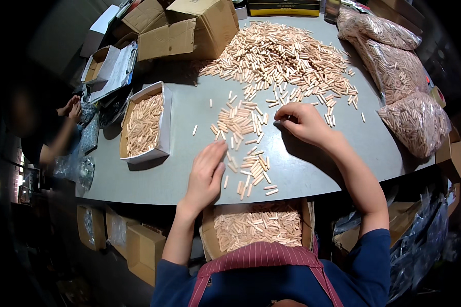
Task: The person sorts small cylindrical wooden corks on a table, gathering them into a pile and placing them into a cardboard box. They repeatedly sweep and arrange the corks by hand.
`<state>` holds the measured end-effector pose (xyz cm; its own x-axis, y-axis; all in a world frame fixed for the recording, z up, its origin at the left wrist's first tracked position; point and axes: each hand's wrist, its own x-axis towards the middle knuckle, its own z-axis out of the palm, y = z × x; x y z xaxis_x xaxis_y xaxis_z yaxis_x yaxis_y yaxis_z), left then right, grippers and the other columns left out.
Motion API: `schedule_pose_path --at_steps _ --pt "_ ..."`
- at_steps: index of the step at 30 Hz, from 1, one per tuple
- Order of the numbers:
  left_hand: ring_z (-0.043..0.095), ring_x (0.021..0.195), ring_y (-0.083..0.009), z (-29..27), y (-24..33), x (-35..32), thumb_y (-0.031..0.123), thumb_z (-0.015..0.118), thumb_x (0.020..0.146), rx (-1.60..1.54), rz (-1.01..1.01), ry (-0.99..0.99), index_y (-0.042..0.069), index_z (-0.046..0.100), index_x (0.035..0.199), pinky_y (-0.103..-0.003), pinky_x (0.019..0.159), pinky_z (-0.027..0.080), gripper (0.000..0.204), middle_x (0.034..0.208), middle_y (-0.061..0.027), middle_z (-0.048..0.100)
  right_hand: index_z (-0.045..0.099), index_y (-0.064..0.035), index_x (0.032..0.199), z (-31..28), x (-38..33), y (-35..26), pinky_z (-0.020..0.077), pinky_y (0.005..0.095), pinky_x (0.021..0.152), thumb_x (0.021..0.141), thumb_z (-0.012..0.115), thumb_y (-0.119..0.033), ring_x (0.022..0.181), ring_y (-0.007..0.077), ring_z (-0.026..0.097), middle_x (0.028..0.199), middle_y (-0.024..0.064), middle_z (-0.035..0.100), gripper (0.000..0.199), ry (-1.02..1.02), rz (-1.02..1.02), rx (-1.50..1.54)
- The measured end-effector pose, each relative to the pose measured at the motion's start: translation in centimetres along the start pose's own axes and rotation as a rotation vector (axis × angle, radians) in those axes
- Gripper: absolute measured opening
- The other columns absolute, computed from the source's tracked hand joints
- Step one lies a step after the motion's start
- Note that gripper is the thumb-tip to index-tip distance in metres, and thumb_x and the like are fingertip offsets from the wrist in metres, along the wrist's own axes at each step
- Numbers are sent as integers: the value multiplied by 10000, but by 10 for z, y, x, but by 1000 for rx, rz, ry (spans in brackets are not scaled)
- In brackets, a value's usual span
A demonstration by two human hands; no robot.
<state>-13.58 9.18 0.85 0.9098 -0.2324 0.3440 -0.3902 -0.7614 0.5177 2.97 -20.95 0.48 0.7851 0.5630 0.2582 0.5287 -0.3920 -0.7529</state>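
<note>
Small pale wooden dowels lie on the grey table (184,179). A loose cluster of dowels (238,120) spreads between my hands, and a smaller group of dowels (256,166) trails toward the front edge. My left hand (208,166) lies flat beside the cluster, its fingers stretched out and nearly touching the closest dowels. To the right of the cluster, my right hand (303,123) is curled just over the tabletop, index finger and thumb drawn close together. Whatever may be between those fingertips is hidden. Behind both hands rises a large heap of dowels (287,53).
A white carton (165,125) filled with dowels stands at left. Below the front edge, an open box (208,238) holds more. Bulging clear bags (402,77) line the right side. Cardboard boxes (215,30) sit at back left. Another person's hands (72,108) are at far left.
</note>
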Motion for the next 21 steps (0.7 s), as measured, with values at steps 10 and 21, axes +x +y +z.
schedule_pose_path --at_steps 10,21 --pt "499 1469 -413 2 15 -8 -73 510 880 -11 157 -150 10 636 1438 -509 1222 375 578 1522 -209 595 757 -52 958 17 -13 -29 578 432 785 862 661 -111 873 346 721 913 138 734 148 -264 -202 -4" --pt "714 1177 -317 0 9 -28 -112 586 886 -352 -105 69 35 792 1122 -368 1014 544 346 1270 -142 758 779 2 1044 9 -11 -37 593 374 822 891 670 -69 892 279 755 965 149 776 200 -325 -73 210"
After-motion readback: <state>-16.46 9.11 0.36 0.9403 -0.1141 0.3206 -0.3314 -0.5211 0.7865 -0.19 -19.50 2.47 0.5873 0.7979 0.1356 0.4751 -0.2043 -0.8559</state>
